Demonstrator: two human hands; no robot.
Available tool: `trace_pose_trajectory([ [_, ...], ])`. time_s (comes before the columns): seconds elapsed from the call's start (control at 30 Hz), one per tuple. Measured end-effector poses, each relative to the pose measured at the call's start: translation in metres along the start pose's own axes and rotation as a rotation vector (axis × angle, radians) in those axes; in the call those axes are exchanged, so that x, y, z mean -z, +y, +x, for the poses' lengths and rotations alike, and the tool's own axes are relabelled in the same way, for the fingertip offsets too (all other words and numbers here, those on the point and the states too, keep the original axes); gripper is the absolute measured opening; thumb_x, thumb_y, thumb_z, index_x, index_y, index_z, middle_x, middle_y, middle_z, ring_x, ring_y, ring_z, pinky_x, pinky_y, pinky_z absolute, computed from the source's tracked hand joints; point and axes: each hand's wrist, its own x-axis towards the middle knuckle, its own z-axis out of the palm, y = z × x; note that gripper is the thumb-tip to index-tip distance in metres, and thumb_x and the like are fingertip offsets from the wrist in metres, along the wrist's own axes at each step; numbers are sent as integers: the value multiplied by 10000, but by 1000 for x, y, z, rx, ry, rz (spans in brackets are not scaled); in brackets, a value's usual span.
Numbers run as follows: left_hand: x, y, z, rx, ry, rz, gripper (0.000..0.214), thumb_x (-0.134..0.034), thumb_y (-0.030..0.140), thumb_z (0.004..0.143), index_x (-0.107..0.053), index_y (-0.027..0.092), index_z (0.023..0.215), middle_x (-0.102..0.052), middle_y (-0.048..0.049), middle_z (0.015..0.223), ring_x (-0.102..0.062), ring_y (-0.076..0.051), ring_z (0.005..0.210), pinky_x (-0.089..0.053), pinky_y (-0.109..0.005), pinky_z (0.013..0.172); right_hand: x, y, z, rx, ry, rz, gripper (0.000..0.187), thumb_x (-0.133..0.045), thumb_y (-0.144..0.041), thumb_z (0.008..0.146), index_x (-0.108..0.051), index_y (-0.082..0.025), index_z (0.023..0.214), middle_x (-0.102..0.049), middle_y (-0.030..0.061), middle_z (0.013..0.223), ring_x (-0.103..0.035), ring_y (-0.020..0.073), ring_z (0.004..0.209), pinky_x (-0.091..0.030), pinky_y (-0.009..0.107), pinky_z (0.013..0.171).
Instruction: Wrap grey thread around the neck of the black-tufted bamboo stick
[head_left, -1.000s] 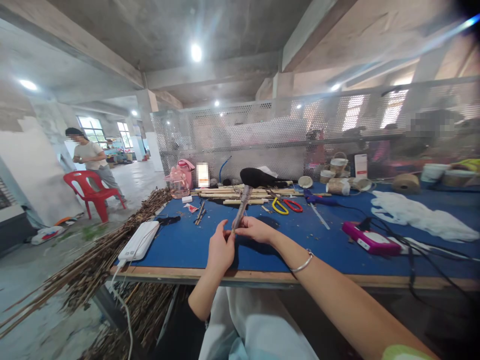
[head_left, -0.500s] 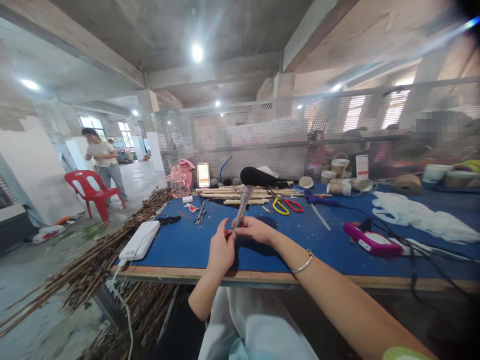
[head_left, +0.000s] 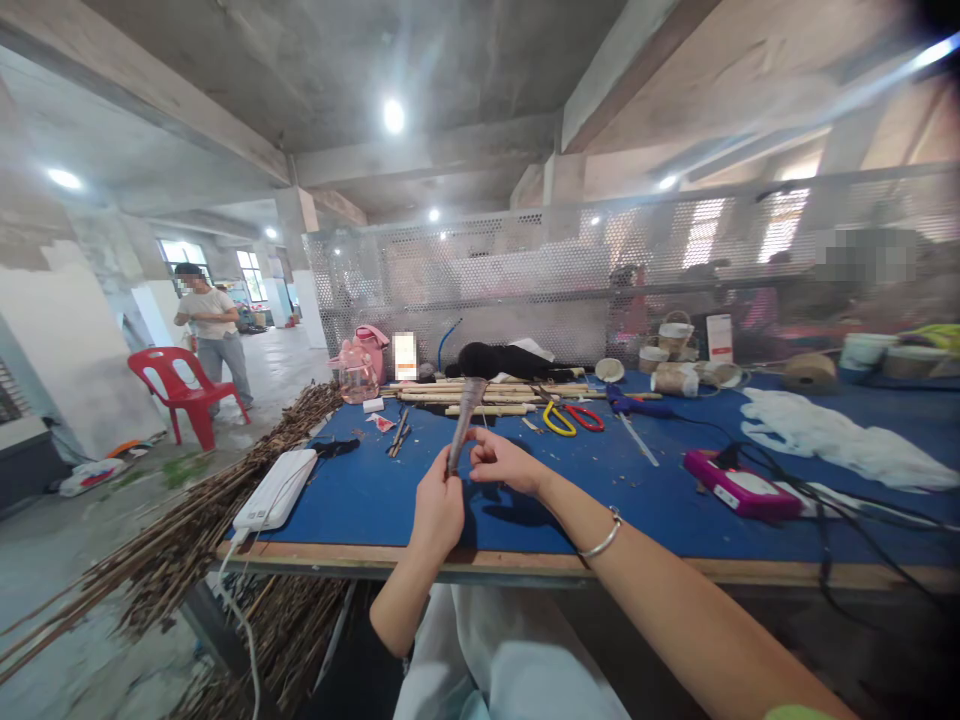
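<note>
Both my hands hold a thin grey cone-shaped roll [head_left: 463,415] upright above the near part of the blue table [head_left: 375,490]. My left hand [head_left: 437,510] pinches its narrow lower end. My right hand [head_left: 504,460], with a silver bracelet on the wrist, has its fingers closed on the roll just above. The wide end of the roll points up and away from me.
On the table lie bamboo sticks [head_left: 487,392], yellow scissors [head_left: 556,418], red scissors [head_left: 585,416], a white power bank [head_left: 275,488], a pink device [head_left: 739,485] with black cables, white plastic [head_left: 832,435] and twine rolls [head_left: 808,372]. Dry twigs [head_left: 172,540] pile at left. A person [head_left: 214,335] stands by a red chair [head_left: 180,390].
My hands have shifted slightly left and the roll tilts more upright. The person at the far left has walked a little to the right, behind the red chair.
</note>
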Motion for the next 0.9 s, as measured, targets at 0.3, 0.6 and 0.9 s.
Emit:
trace_pose_trajectory([
  [0.3,68,55,-49,99,147,-699,239,-602,398,770,-489,195,824,-310,90,524,-295,-36,414,-242,-133,378,33,8,-1,-34,633,-645,124,-486,-181,666,-584,-180,743,-516,-10,579,-462,134,563,-346,247,580],
  [0.6,111,88,-86,192,297,-749,285,-707,390,663,-593,170,804,-399,45,562,-342,-30,423,-262,-134,352,66,27,7,-107,546,-723,518,-456,32,519,-572,-168,982,-634,28,890,-556,143,792,-406,213,703],
  [0.9,82,73,-59,502,62,-672,397,-750,474,570,-550,199,775,-509,23,528,-412,-61,415,-320,-181,419,126,21,63,-199,534,-813,375,-549,-253,748,-543,-145,1107,-628,102,886,-556,205,786,-390,299,724],
])
